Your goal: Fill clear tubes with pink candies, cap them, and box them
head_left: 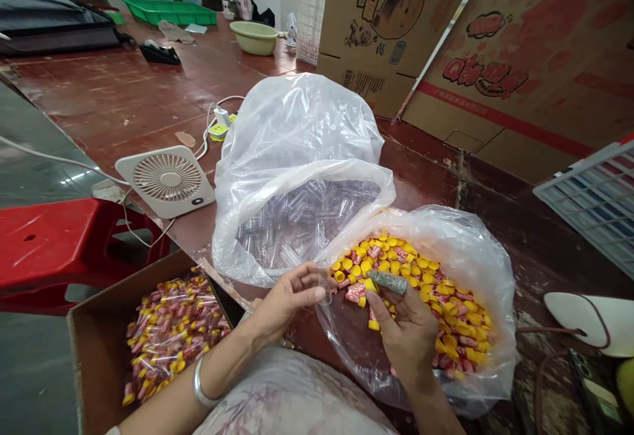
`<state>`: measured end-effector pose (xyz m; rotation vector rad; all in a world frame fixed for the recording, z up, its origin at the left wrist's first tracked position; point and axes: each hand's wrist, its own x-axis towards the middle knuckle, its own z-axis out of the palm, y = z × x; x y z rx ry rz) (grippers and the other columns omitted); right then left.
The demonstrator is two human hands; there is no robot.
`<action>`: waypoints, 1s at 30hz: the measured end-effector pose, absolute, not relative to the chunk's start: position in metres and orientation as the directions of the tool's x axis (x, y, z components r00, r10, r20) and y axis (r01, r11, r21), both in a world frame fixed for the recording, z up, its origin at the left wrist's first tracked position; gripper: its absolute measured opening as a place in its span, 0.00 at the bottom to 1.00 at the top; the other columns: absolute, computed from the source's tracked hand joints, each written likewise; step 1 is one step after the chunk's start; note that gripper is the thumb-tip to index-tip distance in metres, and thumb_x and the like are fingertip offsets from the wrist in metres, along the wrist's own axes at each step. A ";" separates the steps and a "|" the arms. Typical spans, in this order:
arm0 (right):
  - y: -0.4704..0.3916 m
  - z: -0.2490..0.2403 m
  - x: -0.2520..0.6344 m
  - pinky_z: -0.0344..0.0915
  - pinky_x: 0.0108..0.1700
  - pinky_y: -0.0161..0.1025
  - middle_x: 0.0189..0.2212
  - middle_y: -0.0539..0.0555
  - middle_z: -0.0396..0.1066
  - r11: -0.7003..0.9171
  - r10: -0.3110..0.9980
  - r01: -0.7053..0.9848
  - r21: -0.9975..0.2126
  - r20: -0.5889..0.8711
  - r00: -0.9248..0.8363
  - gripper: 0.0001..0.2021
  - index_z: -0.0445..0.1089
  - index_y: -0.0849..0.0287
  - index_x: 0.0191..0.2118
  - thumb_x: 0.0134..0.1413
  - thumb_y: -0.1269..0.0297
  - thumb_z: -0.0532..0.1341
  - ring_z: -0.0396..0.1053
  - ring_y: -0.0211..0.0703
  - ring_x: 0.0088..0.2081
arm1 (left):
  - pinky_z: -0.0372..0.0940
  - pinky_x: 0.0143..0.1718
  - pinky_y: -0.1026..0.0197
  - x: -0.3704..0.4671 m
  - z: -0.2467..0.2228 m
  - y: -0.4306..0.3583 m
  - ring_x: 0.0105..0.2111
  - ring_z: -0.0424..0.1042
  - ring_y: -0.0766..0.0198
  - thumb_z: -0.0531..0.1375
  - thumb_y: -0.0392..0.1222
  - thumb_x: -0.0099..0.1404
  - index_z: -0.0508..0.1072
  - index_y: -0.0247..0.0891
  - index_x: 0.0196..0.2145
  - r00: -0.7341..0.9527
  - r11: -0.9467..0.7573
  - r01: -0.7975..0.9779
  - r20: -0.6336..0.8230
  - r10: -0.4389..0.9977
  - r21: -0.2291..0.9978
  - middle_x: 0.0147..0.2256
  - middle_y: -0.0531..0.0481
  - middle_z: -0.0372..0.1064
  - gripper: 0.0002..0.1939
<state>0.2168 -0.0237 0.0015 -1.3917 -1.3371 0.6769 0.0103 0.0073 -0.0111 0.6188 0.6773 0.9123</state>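
My left hand [302, 293] is pinched around a clear plastic tube [327, 284], which shows only faintly. Close by, my right hand [409, 329] holds a yellow cap [370, 284] between thumb and forefinger; the forefinger has a grey speckled wrap [389, 282] on it. Beneath the right hand, an open clear bag [488, 243] contains many yellow caps [421, 267] and red-and-white printed pieces [355, 292]. Behind my left hand, a larger translucent bag [302, 118] lies with its mouth toward me, full of clear tubes [317, 207].
On the left below the table edge, a cardboard box [94, 349] contains many yellow-capped tubes [173, 329]. A white fan [168, 181] stands near a red stool [44, 243]. Large cartons [495, 59] and a white basket [594, 191] are on the right.
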 end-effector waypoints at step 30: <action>-0.014 0.007 0.240 0.63 0.61 0.60 0.59 0.65 0.63 0.523 0.842 0.780 -0.342 0.347 -0.413 0.35 0.58 0.60 0.62 0.56 0.45 0.64 0.60 0.61 0.63 | 0.65 0.40 0.60 0.012 0.004 0.029 0.35 0.70 0.61 0.60 0.31 0.57 0.73 0.35 0.39 0.473 0.028 0.218 -0.131 0.872 0.975 0.35 0.50 0.70 0.10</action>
